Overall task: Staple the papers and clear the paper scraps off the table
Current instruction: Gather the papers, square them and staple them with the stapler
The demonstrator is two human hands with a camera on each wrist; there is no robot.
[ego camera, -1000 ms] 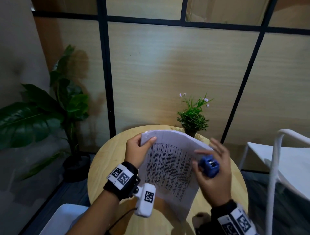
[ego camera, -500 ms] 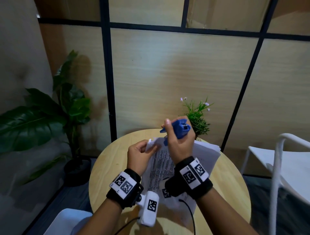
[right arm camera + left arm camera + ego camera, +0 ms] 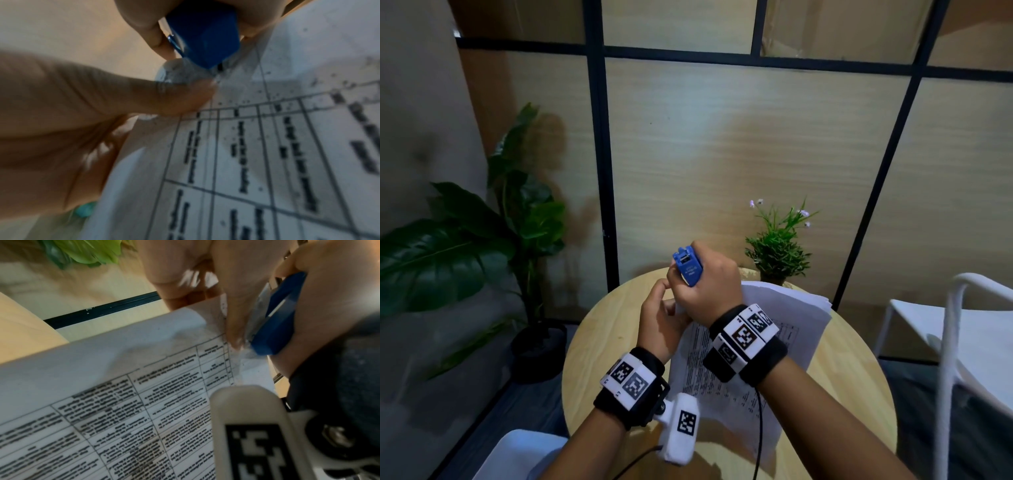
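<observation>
A stack of white papers (image 3: 787, 318) printed with tables is held up over the round wooden table (image 3: 599, 346). My left hand (image 3: 659, 323) pinches the stack's upper left corner, thumb on the printed side (image 3: 185, 97). My right hand (image 3: 705, 284) grips a small blue stapler (image 3: 688, 265) and has its nose set on that same corner (image 3: 261, 344), right beside the left thumb (image 3: 232, 318). The papers (image 3: 102, 369) curve below the hands. The stapler (image 3: 205, 37) tip meets the papers (image 3: 287, 146) at the margin above the table lines. No scraps show.
A small potted plant (image 3: 779, 250) with tiny flowers stands at the table's far edge. A white chair (image 3: 962, 342) is at the right, a large leafy plant (image 3: 482, 240) on the floor at the left. A wood-panel wall with black frames is behind.
My right hand crossed from the papers' right side to the upper left corner and brought the stapler down onto it. The left hand kept its pinch on the corner.
</observation>
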